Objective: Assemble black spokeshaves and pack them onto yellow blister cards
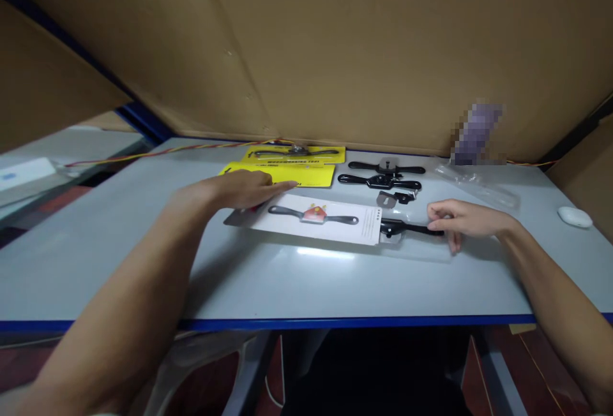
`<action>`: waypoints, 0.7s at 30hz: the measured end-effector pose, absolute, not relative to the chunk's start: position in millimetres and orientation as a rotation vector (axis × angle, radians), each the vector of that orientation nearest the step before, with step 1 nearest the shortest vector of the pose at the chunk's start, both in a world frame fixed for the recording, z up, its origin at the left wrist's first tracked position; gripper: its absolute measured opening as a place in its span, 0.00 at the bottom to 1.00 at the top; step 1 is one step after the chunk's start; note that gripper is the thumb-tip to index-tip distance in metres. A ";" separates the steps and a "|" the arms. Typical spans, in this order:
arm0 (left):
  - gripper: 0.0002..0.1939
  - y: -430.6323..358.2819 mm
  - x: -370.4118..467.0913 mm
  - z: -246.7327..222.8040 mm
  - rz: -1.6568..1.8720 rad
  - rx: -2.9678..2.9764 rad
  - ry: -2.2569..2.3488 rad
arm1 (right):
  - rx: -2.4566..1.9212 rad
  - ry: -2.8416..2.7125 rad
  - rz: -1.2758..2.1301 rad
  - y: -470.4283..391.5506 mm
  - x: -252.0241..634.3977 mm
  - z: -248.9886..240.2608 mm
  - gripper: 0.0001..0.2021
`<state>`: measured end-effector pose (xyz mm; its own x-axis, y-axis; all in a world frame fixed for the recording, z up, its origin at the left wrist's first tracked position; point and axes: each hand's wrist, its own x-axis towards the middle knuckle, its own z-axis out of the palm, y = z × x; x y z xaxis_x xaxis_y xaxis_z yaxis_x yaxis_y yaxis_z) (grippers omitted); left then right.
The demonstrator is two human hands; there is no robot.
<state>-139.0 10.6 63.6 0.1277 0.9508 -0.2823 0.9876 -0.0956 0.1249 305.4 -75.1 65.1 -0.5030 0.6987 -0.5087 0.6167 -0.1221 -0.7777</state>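
A white printed packaging card [330, 217] with a picture of a spokeshave lies tilted across the middle of the table. My left hand [242, 189] is closed on its left end, index finger stretched along the top edge. From the card's right end a black spokeshave [395, 227] sticks out, with clear plastic around it. My right hand [460, 219] pinches the end of its handle; the other fingers hang loosely below. Behind lie two more black spokeshaves, one at the back [407, 168] and one nearer [357, 179], with loose metal blade parts [387, 199] in front of them.
Two yellow cards lie at the back left, the front one [311, 175] beyond my left hand, the rear one [330, 156] bearing a spokeshave. Clear plastic packaging [488, 189] and a white mouse-shaped object [575, 217] are at right. A cardboard wall [335, 52] rises behind.
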 end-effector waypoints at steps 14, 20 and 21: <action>0.22 19.7 -119.3 40.9 0.801 1.884 1.384 | -1.259 -1.411 1.624 -70.5 284.8 38.6 0.19; 0.20 -5.3 -49.2 16.1 1.247 1.585 1.085 | -1.248 -1.567 1.331 -85.1 258.3 41.4 0.16; 0.21 -7.8 -44.2 13.2 1.251 1.525 1.073 | -1.279 -1.613 1.252 -85.6 258.4 42.2 0.15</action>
<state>-44.2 -7.8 13.2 0.1243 0.9623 0.2419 0.0925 -0.2539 0.9628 258.4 -85.6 42.2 -0.2527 0.9670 -0.0335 0.2722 0.0378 -0.9615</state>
